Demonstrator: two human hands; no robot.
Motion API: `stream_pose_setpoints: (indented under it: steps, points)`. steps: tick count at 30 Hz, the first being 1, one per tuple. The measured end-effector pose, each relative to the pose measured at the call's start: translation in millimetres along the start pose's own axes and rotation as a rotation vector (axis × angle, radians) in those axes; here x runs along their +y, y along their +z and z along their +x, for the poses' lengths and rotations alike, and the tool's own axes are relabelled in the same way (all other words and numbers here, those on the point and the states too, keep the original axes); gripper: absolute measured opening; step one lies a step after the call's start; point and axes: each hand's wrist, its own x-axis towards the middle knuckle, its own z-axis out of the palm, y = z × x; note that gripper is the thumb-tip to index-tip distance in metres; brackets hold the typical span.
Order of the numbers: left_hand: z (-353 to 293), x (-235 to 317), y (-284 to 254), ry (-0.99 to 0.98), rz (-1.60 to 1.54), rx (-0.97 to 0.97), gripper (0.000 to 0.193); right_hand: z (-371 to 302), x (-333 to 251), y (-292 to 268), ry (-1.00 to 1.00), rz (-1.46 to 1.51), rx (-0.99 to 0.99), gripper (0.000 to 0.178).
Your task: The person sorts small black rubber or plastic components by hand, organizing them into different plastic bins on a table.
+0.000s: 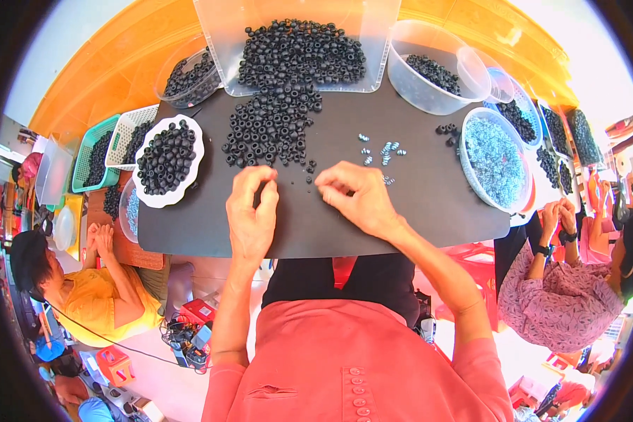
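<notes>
Near the bench's (429,218) front edge, my left grip (252,211) is curled, thumb close to forefinger; my right grip (363,200) is bunched. Whether either has closed on anything, I cannot tell. A few loose black beads (310,169) lie between them, nearer my right. Just beyond my left grip, the black bead heap (271,126) runs lengthwise toward the far edge, into a clear plastic bin (378,49).

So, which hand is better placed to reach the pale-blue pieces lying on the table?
Probably the right hand: it is close to the pale-blue pieces, while the left hand is farther away, near the black beads.
</notes>
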Motion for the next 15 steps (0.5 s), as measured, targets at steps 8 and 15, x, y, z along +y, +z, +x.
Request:
stream_pose_setpoints:
  steps: [8,15]
  points:
    - [73.7,-25.3,19.2,0.374,0.43,-0.087,0.022,-8.1,2.8,1.8,0.064,0.126,-0.049,0.011]
    - [88.8,-35.9,30.5,0.379,0.541,-0.265,0.025,-8.6,3.3,-1.7,0.047,0.103,-0.06,0.012]
